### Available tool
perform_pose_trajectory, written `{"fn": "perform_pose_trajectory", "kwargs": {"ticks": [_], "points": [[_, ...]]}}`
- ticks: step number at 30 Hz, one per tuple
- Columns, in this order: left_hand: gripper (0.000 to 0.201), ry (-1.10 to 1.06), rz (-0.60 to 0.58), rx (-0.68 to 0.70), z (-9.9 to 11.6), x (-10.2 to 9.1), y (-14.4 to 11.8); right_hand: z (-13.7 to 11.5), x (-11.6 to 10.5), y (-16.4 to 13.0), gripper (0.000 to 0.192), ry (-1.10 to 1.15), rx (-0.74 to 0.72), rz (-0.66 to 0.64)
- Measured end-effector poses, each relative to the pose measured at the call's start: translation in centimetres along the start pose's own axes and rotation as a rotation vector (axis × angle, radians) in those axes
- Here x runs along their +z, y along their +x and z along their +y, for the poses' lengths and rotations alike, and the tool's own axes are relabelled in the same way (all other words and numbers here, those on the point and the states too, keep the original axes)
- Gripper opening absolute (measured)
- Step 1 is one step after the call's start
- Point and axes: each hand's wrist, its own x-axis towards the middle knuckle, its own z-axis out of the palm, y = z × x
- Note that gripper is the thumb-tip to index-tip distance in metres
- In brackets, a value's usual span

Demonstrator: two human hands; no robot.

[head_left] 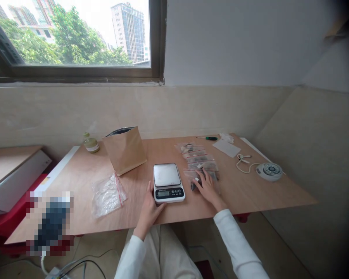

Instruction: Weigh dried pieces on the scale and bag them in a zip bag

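A white digital scale [170,194] with a bare metal platform sits in front of me. My left hand [149,211] holds its near left corner, fingers along the side and thumb at the front edge. Right of the scale, several clear zip-lock bags with red seal lines, such as this zip-lock bag [195,154], lie overlapping in a column. My right hand [207,188] is on the nearest bag [187,174], its fingers bent over the dark contents and its thumb beside them. What exactly is inside is too small to make out.
Left of the scale are a clear plastic bag [106,195], an open kraft paper bag [126,153] and a greenish bottle [91,143]. To the right lie a screwdriver [211,138], a white sheet [227,148] and a corded dome camera [269,171]. A blurred-out phone-like object [52,221] is at the left edge.
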Motion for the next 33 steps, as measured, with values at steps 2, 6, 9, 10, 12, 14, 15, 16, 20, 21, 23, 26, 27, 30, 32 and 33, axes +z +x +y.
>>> {"fn": "perform_pose_trajectory", "kwargs": {"ticks": [2,6,9,10,12,14,15,16,20,21,23,26,27,30,32,33], "points": [[0.096,-0.037,0.040,-0.036,0.3,0.5,0.1,0.0,-0.2,0.5,0.049,-0.007,0.001,0.051],[0.096,-0.112,0.096,-0.101,0.7,1.0,-0.1,-1.6,-0.9,0.2,0.041,-0.002,-0.095,0.119],[0.094,-0.126,0.100,-0.096,0.6,1.2,-0.1,-4.0,-0.6,-1.3,0.039,0.056,-0.245,0.037],[0.094,-0.121,0.101,-0.094,0.6,1.2,-0.1,-4.7,-0.4,-1.8,0.040,0.067,-0.270,0.006],[0.093,-0.105,0.096,-0.098,0.4,1.0,0.1,-5.8,0.1,-2.5,0.046,0.079,-0.270,-0.033],[0.095,-0.090,0.078,-0.105,0.4,0.8,0.3,-6.4,0.6,-2.5,0.054,0.095,-0.241,-0.054],[0.095,-0.086,0.070,-0.105,0.3,0.6,0.5,-6.6,0.8,-2.3,0.057,0.107,-0.227,-0.067],[0.096,-0.083,0.065,-0.106,0.2,0.4,0.7,-6.6,1.0,-2.0,0.060,0.120,-0.213,-0.084],[0.106,-0.107,-0.007,-0.101,-0.7,-1.0,1.4,-6.7,1.7,-0.9,0.060,0.183,-0.167,-0.110],[0.112,-0.128,-0.068,-0.095,-0.9,-1.6,1.5,-6.8,1.7,-0.8,0.056,0.205,-0.160,-0.091],[0.121,-0.163,-0.202,-0.084,-1.1,-3.4,2.1,-7.1,1.5,-1.0,0.048,0.254,-0.150,-0.028],[0.097,-0.111,-0.184,-0.063,0.4,-7.1,4.4,-8.3,0.4,-2.1,0.042,0.317,-0.118,0.069],[0.083,-0.059,-0.079,0.000,1.4,-8.5,5.7,-8.9,-0.2,-2.6,0.041,0.334,-0.103,0.091],[0.060,0.208,0.490,0.167,5.1,-12.7,11.0,-11.6,-1.7,-5.0,0.038,0.399,-0.087,0.097],[0.052,0.356,0.778,0.124,6.9,-15.1,15.1,-13.8,-2.5,-6.9,0.037,0.463,-0.133,0.039],[0.050,0.410,0.855,0.072,7.4,-16.2,17.0,-14.9,-2.8,-7.9,0.036,0.497,-0.169,-0.004]]}}
